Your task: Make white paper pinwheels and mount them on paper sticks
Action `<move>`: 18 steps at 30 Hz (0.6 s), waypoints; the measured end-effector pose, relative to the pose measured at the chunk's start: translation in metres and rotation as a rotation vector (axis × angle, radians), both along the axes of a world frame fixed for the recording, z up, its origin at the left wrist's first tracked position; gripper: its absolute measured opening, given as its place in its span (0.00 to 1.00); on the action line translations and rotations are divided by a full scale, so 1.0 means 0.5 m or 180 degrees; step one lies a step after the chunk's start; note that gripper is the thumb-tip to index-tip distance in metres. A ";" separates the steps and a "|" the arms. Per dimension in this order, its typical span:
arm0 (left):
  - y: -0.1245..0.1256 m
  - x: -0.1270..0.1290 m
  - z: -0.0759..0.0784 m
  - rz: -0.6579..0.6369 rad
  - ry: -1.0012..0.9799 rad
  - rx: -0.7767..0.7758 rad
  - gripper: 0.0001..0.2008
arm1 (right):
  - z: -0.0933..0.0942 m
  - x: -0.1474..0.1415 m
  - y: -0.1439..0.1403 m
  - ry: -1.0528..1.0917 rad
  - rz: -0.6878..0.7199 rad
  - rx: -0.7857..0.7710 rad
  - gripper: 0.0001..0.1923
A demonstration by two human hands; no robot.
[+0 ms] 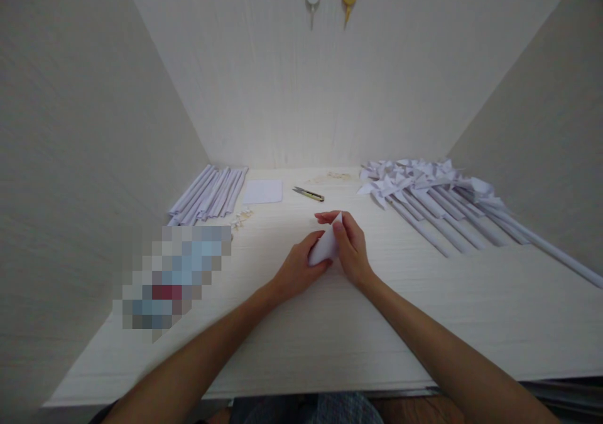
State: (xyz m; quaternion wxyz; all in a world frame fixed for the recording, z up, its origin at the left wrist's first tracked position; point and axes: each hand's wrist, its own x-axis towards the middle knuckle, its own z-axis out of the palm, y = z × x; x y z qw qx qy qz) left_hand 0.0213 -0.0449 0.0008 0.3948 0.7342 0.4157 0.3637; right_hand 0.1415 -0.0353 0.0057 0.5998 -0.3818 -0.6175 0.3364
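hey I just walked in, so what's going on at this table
A person is holding a piece of white paper, apparently folded, between the left hand and the right hand, just above the table. Beyond the hands lie small snips and a flat white sheet. Rolled paper tubes lie at the far left, and a pile of paper sticks with pointed, folded tops lies at the far right.

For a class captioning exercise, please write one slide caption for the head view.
Left hand and right hand hold white paper over a pale table, snips lying beyond.
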 end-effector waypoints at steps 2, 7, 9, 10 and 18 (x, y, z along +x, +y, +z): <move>-0.001 0.000 0.001 0.0060 0.0066 0.0019 0.20 | 0.005 0.003 -0.002 -0.0080 0.0089 0.0031 0.12; -0.004 -0.002 0.000 0.0239 0.0198 0.0073 0.17 | 0.021 0.011 -0.018 -0.0942 0.0309 0.0938 0.11; -0.003 -0.004 -0.003 0.0288 0.0198 0.0200 0.12 | 0.027 0.012 -0.026 -0.1282 0.0373 0.1468 0.11; -0.001 -0.007 -0.005 0.0289 0.0206 0.0309 0.10 | 0.029 0.012 -0.029 -0.1402 0.0408 0.1685 0.11; 0.011 -0.035 -0.017 0.0559 0.0270 0.1141 0.18 | 0.036 0.005 -0.042 -0.1339 0.0549 0.1816 0.12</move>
